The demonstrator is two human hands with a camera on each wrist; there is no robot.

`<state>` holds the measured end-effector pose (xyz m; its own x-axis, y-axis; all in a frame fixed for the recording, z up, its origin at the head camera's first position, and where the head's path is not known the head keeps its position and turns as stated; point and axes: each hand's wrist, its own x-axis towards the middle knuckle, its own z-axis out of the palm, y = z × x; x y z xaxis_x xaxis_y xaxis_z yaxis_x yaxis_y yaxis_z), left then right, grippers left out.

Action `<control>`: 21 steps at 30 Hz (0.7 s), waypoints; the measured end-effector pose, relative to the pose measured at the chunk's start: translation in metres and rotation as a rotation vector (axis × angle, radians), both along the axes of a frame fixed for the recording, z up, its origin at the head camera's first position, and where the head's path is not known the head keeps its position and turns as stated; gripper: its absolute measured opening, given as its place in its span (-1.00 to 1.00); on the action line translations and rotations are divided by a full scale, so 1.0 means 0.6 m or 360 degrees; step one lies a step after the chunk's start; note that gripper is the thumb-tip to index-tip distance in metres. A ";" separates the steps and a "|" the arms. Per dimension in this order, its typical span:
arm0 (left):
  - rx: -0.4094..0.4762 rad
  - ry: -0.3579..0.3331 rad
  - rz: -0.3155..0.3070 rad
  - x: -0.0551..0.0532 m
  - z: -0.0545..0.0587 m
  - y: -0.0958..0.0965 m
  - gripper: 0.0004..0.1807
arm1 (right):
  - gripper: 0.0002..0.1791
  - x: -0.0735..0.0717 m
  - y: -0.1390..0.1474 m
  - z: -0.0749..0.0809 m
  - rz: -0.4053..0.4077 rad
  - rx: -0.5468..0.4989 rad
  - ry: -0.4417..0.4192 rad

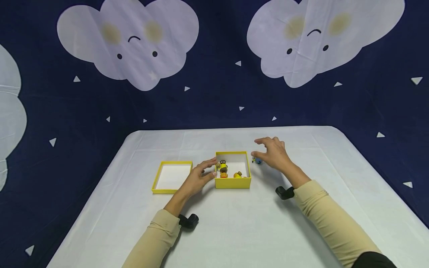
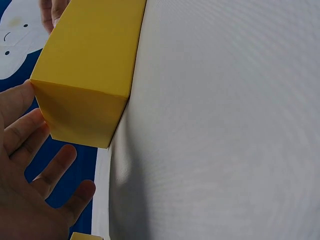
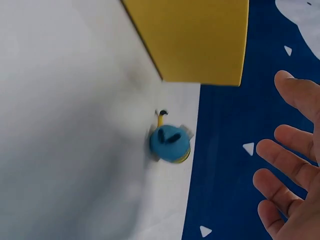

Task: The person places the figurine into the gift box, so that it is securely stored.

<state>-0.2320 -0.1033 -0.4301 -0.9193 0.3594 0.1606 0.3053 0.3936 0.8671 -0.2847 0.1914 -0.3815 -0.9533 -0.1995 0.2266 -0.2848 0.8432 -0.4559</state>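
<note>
A yellow box (image 1: pixel 232 183) with a white inside stands at the middle of the table. Several small toy figures lie in it, among them a yellow-and-dark one (image 1: pixel 223 166) and a yellow one (image 1: pixel 237 174). My left hand (image 1: pixel 196 179) is at the box's left side, fingertips right at its edge and the other fingers spread. To the right of the box, a small blue-and-yellow toy figure (image 3: pixel 171 144) is on the table. Over that figure my right hand (image 1: pixel 275 153) hovers, thumb and fingers apart with nothing between them.
Left of the box lies its shallow yellow-rimmed lid (image 1: pixel 155 181), white inside, with the left hand and wrist overlapping its right part. A white cloth covers the table (image 1: pixel 241 230). Behind hangs a dark blue curtain (image 1: pixel 221 93) with clouds and triangles.
</note>
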 end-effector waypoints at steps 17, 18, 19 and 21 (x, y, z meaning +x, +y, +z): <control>-0.0020 0.0012 0.0002 -0.001 0.001 0.000 -0.51 | -0.35 -0.014 0.038 -0.029 -0.0010 0.0058 -0.0092; -0.0016 0.0020 -0.0001 -0.001 0.001 0.000 -0.51 | -0.35 -0.015 0.041 -0.031 -0.0009 0.0063 -0.0101; -0.0017 0.0021 -0.0003 -0.001 0.001 -0.001 -0.51 | -0.35 -0.016 0.042 -0.033 -0.0009 0.0067 -0.0111; -0.0014 0.0020 -0.0003 0.000 0.001 0.000 -0.51 | -0.36 -0.018 0.046 -0.037 -0.0006 0.0075 -0.0133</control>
<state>-0.2323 -0.1035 -0.4297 -0.9166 0.3624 0.1691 0.3170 0.4006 0.8597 -0.2955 0.2189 -0.4035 -0.9693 -0.2042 0.1369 -0.2441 0.8653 -0.4378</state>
